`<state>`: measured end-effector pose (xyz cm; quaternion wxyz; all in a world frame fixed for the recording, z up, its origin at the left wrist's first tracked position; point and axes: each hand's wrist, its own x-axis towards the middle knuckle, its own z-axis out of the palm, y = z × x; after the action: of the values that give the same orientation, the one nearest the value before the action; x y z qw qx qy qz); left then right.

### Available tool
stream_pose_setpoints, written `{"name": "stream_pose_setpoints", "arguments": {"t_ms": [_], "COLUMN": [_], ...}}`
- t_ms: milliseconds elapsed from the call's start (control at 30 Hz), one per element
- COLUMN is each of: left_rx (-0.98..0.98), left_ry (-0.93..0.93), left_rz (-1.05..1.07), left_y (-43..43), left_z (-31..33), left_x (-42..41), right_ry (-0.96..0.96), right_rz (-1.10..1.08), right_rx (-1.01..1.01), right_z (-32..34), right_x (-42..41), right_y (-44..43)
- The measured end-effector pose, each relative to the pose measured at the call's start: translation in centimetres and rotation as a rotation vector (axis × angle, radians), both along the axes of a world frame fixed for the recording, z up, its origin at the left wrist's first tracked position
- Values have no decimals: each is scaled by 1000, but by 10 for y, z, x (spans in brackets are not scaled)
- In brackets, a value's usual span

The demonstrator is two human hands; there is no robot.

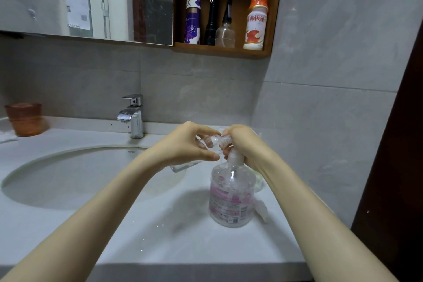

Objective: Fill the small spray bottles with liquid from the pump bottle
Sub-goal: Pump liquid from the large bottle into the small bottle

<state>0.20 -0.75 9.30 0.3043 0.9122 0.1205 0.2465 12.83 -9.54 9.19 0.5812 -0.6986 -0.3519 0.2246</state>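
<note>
While the pump bottle [231,199] stands on the white counter [160,247] right of the sink [68,178], the left hand [190,146] pinches 1 small spray bottle [183,165], tilted, at its nozzle. The right hand [242,144] curls over the pump head, seemingly pressing it.

The small spray bottle [184,166] is mostly hidden inside the left hand [187,144] — only its clear lower end and a blurred stretch between the fingers show; the right hand [243,142] covers the pump head of the pump bottle [233,176], so where spout meets neck cannot be told. The label [229,201] has print too small to read; a whitish piece [262,210] behind the bottle is half hidden and unclear — the left forearm [91,213] and right forearm [320,213] run off the lower edge.
</note>
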Motion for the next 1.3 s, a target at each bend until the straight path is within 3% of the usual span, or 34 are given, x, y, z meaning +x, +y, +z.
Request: {"name": "stream_pose_setpoints", "arguments": {"t_ms": [200,533,1300], "left_rx": [-10,-15,-14], "left_ry": [-11,-9,-13], "left_rz": [1,-9,14], "left_y": [1,0,3], "left_z": [-2,-1,-5], "left_x": [-1,-3,1], "right_ry": [-29,130,-14], "right_rz": [-25,7,52], "right_rx": [-6,-66,-66], "right_z": [-1,7,4], "right_x": [1,-5,-3], "right_y": [2,-6,-2]}}
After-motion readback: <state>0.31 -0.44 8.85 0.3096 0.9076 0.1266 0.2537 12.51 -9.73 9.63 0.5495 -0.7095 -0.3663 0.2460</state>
